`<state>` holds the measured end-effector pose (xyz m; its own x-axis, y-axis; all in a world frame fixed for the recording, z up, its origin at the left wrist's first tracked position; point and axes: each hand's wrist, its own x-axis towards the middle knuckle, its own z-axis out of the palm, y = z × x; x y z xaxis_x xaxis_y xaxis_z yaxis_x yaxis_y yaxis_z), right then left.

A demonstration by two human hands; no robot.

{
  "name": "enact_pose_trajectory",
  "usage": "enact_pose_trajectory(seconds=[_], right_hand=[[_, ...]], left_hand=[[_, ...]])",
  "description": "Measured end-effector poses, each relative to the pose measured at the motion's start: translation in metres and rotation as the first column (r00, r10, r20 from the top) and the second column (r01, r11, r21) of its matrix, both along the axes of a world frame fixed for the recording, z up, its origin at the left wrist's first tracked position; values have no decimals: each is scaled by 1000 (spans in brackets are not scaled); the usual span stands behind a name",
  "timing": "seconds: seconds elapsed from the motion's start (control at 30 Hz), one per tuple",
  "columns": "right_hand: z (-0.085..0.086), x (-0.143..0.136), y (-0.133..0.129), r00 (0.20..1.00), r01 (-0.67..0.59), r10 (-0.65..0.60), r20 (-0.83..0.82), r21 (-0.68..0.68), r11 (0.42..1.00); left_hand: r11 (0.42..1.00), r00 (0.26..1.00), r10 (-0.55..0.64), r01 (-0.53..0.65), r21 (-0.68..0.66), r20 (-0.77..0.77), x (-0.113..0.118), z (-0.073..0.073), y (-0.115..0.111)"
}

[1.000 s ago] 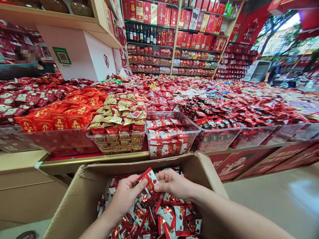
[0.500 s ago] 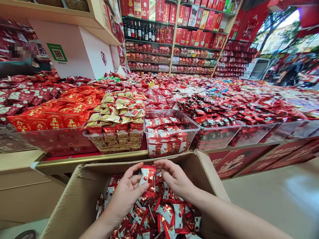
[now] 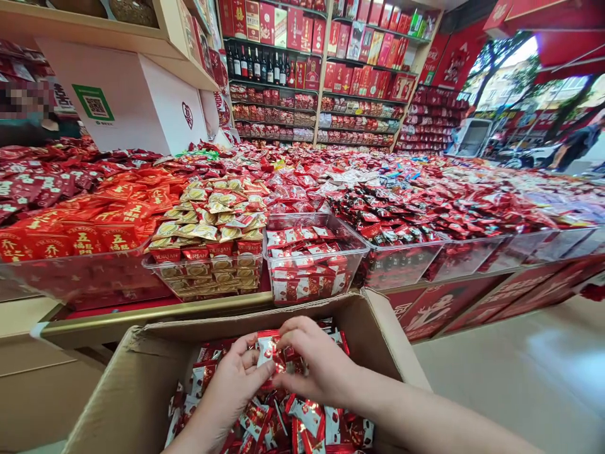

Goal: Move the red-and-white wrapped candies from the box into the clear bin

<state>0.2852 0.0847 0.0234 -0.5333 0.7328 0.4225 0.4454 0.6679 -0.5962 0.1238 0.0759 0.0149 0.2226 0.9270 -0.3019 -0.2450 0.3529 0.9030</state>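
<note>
Over an open cardboard box [image 3: 101,403], my left hand [image 3: 231,381] pinches a red and white candy packet [image 3: 268,345] between thumb and fingers. My right hand [image 3: 321,366] is at the packet's right side, its fingers curved over that edge and its thumb below; whether it grips the packet is unclear. Many loose packets of the same look [image 3: 307,413] lie in the box under both hands. Just beyond the box stands a clear plastic bin [image 3: 316,257] with similar packets stacked in rows.
Clear bins heaped with red pouches [image 3: 120,227], gold durian packets [image 3: 222,211] and dark red packets [image 3: 392,214] line the counter edge [image 3: 155,315]. Shelves with bottles and boxes [image 3: 321,63] stand behind. A person [image 3: 579,142] is at the far right.
My right hand has moved left, its fingers now over the packet's right edge. The packet and my left hand sit slightly lower and further left. The view has shifted a little.
</note>
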Motion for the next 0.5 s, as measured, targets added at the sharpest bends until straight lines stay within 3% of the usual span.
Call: enact_pose_trajectory(seconds=[0.07, 0.17, 0.3, 0.37, 0.4, 0.43, 0.47, 0.5], right_hand=[[2, -1, -4, 977, -82, 60, 203, 103, 991], [0, -2, -6, 909, -111, 7, 418, 226, 968], [-7, -1, -2, 896, -95, -46, 441, 292, 952], [-8, 1, 2, 892, -67, -63, 448, 268, 961], [-7, 3, 3, 883, -51, -71, 463, 246, 968], [-6, 5, 5, 872, -36, -77, 483, 221, 975], [-5, 6, 6, 860, -24, -79, 504, 194, 981], [-4, 8, 7, 850, -15, -74, 521, 166, 986]], left_hand=[[999, 1000, 6, -5, -36, 15, 2, 3, -2], [998, 1000, -8, 9, -67, 10, 1, 7, -3], [988, 996, -69, 59, -144, -65, -7, -2, 5], [985, 954, -152, 124, -123, -257, -14, -15, 12], [978, 885, -210, 194, -82, -415, -18, -24, 14], [954, 762, -261, 296, -40, -593, -21, -32, 15], [909, 592, -282, 417, -13, -755, -25, -41, 14], [871, 469, -287, 490, -24, -835, -28, -50, 12]])
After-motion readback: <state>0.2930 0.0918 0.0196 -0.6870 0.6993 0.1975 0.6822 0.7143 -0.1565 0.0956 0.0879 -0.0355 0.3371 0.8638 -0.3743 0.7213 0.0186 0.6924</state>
